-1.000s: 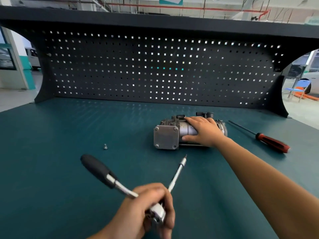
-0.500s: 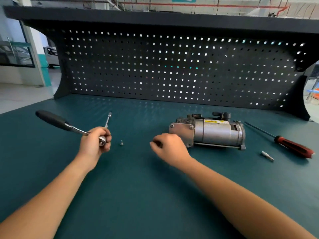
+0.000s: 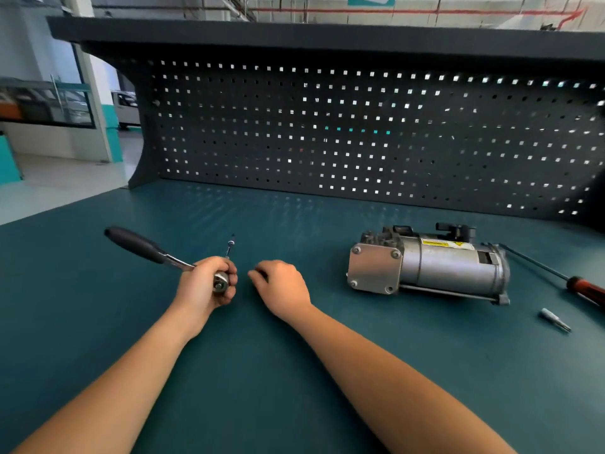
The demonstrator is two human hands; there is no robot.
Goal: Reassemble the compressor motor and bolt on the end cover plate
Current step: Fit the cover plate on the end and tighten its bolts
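Open mat (image 3: pixel 82 306) at lower left & lower right of frame, broken only by the two forearms. Mid-frame, gap btw left hand (image 3: pixel 204 286), gripping ratchet (image 3: pixel 144 247), and right hand (image 3: pixel 281 286) is narrow. Wide free strip btw right hand & compressor motor (image 3: pixel 451 267). Right edge crowded: screwdriver (image 3: pixel 582 290) & loose bit (image 3: pixel 553 319) near motor. Pegboard (image 3: pixel 327 132) walls off the back.

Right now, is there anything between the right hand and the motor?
No. In the head view, only bare green bench top lies between the right hand and the compressor motor; nothing sits there.
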